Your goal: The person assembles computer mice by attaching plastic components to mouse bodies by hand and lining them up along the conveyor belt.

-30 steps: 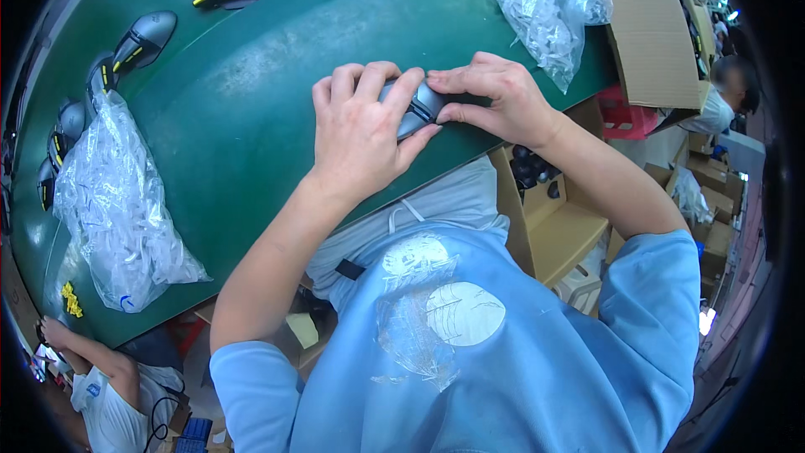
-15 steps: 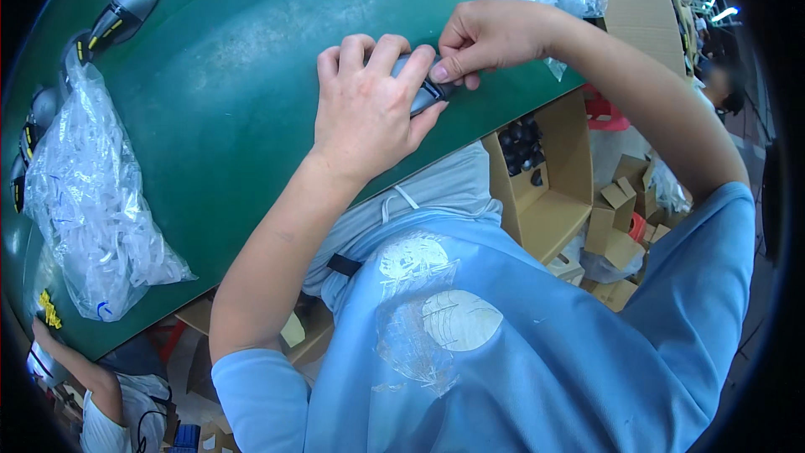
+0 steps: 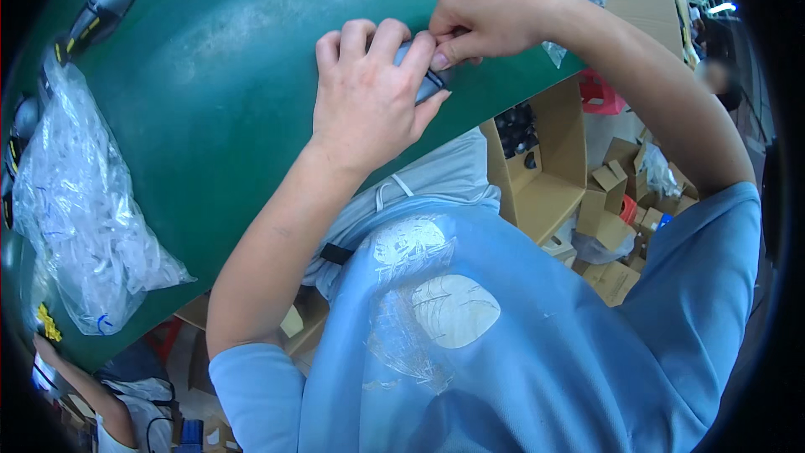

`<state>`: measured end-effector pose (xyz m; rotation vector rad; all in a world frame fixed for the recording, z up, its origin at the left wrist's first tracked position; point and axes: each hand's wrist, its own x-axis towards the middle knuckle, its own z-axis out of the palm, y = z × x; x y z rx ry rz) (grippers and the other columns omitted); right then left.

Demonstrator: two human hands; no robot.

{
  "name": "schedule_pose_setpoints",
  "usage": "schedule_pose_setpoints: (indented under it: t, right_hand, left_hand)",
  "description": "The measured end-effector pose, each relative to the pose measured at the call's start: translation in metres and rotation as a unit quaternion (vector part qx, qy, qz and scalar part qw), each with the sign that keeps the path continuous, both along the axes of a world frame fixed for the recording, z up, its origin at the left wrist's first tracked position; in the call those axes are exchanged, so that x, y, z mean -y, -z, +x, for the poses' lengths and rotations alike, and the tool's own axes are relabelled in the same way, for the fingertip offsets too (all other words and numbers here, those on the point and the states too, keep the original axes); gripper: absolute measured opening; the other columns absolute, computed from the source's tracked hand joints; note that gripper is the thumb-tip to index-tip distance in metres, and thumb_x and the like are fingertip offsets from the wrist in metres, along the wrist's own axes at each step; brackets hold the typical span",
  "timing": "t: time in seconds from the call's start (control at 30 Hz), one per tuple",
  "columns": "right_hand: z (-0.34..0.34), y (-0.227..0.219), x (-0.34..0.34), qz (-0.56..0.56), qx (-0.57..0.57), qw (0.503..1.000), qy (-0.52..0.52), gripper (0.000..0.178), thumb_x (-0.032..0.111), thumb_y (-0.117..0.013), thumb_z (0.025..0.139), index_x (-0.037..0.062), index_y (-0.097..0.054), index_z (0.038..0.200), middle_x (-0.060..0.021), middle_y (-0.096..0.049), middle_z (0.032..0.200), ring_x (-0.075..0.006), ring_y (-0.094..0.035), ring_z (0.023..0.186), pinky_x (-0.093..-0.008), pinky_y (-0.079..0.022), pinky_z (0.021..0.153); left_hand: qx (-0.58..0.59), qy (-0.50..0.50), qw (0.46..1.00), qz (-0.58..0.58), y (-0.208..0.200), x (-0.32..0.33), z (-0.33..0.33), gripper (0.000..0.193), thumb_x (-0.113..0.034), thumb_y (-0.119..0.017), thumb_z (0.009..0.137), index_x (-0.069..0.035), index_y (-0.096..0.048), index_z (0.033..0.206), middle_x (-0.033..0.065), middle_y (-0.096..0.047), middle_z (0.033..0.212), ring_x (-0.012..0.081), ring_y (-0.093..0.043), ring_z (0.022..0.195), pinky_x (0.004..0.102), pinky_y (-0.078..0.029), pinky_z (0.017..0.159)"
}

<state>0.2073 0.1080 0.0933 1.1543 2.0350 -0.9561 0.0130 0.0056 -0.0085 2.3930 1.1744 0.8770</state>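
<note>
A grey, rounded housing with dark edging [image 3: 428,87] is on the green table, mostly covered by my hands. My left hand [image 3: 362,96] is wrapped over it from above, the fingers bent along its far side and the thumb at its near side. At the housing's right end, my right hand [image 3: 486,21] is closed in a pinch, thumb and forefinger against the left fingertips. Whatever lies in that pinch is hidden.
Similar grey and black housings with yellow marks [image 3: 102,13] line the left of the green table [image 3: 226,126]. A clear bag of whitish plastic parts [image 3: 88,218] and small yellow pieces [image 3: 49,323] lie left. Below right stands an open carton [image 3: 549,201]. Another person's arm [image 3: 88,382] reaches in lower left.
My right hand has shifted slightly up and left, its pinch now closer to my left fingertips. The left hand keeps its hold on the housing. The whole view has shifted a little.
</note>
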Motion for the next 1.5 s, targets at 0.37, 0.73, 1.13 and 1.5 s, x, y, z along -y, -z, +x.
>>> schedule_pose_setpoints:
  t: [0.37, 0.73, 1.13, 1.5]
  right_hand:
    - [0.052, 0.070, 0.051, 0.012, -0.362, 0.894, 0.263, 0.039, 0.042, -0.076, 0.104, 0.0044, -0.078, 0.095, 0.0002, -0.071, 0.078, -0.0086, -0.061, 0.070, -0.0296, -0.049, 0.063]
    - [0.068, 0.061, 0.120, 0.365, -0.463, 0.794, 0.149, 0.011, 0.016, -0.089, 0.088, 0.0099, -0.081, 0.092, -0.0040, -0.074, 0.081, -0.0214, -0.065, 0.067, -0.0350, -0.052, 0.061]
    - [0.141, 0.028, 0.095, 0.467, -0.230, 0.825, 0.222, 0.031, 0.024, -0.086, 0.090, 0.0140, -0.082, 0.118, -0.0026, -0.063, 0.078, -0.0233, -0.059, 0.073, -0.0377, -0.050, 0.066]
    - [0.175, 0.037, 0.043, 0.535, -0.113, 0.823, 0.155, 0.026, 0.038, -0.084, 0.090, 0.0132, -0.081, 0.098, -0.0036, -0.073, 0.090, -0.0264, -0.071, 0.086, -0.0399, -0.059, 0.072]
  left_hand:
    - [0.008, 0.056, 0.998, -0.004, -0.012, -0.017, -0.031, 0.065, -0.034, -0.091, 0.081, -0.007, -0.070, 0.136, 0.0139, -0.066, 0.123, 0.0373, -0.058, 0.117, 0.0486, -0.045, 0.102]
    - [-0.152, -0.021, 0.966, 0.209, -0.037, -0.265, 0.083, 0.066, -0.041, -0.085, 0.089, -0.006, -0.066, 0.142, 0.0174, -0.062, 0.149, 0.0404, -0.058, 0.133, 0.0500, -0.048, 0.110]
    - [-0.231, 0.133, 0.961, 0.077, -0.018, -0.329, 0.262, 0.088, -0.052, -0.082, 0.088, -0.009, -0.053, 0.159, 0.0197, -0.057, 0.155, 0.0406, -0.051, 0.144, 0.0540, -0.044, 0.118]
    - [-0.129, -0.062, 0.990, -0.012, -0.088, -0.305, 0.186, 0.080, -0.070, -0.084, 0.081, 0.003, -0.068, 0.110, 0.0299, -0.075, 0.110, 0.0464, -0.072, 0.108, 0.0527, -0.056, 0.098]
